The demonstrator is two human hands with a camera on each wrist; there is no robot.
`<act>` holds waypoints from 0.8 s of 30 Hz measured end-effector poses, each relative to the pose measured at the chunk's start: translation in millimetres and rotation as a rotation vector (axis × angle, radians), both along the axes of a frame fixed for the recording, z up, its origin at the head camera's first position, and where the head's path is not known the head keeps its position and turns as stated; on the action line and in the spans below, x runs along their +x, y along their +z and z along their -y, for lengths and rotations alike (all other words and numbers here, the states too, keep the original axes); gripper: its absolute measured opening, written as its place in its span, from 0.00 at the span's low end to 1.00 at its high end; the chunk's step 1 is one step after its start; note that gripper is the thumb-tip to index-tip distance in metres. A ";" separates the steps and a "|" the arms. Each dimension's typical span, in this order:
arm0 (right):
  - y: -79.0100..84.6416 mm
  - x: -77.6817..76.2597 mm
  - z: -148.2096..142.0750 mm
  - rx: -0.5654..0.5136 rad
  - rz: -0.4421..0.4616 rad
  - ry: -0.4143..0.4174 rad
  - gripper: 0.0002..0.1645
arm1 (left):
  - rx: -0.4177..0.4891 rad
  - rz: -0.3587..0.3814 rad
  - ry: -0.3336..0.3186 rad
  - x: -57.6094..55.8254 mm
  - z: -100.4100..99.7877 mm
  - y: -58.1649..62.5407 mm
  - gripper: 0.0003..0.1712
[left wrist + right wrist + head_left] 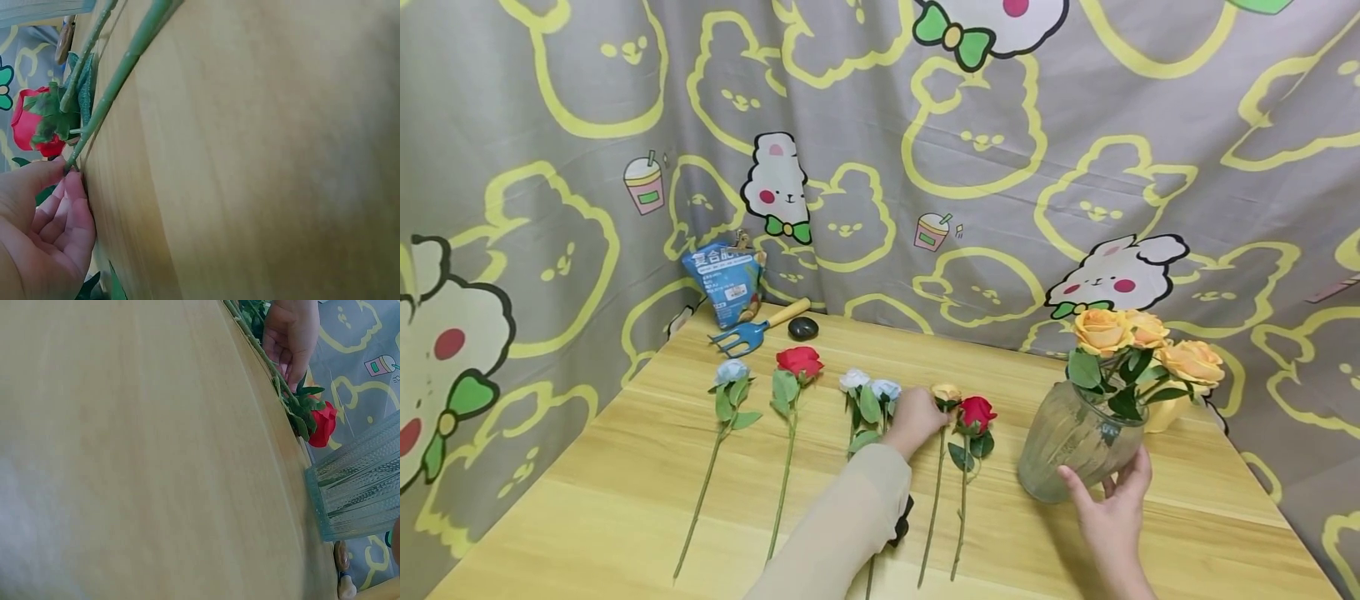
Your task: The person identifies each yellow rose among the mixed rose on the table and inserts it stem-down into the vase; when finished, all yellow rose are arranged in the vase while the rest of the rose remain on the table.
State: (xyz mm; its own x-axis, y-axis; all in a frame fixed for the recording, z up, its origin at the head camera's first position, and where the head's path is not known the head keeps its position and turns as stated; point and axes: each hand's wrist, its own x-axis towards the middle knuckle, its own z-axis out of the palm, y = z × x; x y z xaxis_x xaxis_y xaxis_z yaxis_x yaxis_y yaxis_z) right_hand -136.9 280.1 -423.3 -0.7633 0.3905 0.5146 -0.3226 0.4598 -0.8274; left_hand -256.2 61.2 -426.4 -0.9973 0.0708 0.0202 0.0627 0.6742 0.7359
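My left hand (916, 421) pinches the stem (115, 84) of a yellow rose (946, 392) between thumb and fingertips, just below its bloom. The rose lies on the table with its stem towards me. Close on its right lies a red rose (977, 414), also seen beyond the fingers in the left wrist view. My right hand (1108, 504) holds a ribbed clear glass vase (1060, 442) low on its side, thumb in front and fingers round the right. Several orange-yellow roses (1103, 332) with green leaves stand in the vase, which leans rightward in the head view.
White and pale blue roses (853, 381) lie left of my left hand. Farther left are a red rose (800, 360) and a blue rose (732, 372). At the back left are a blue bag (726, 283), a hand fork (748, 336) and a black stone (802, 328). A patterned curtain (850, 108) borders the table.
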 end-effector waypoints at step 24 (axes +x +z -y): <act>-1.0 -2.2 -1.8 -0.018 0.009 0.001 0.61 | 0.517 -0.017 -0.222 -6.6 19.9 130.4 0.08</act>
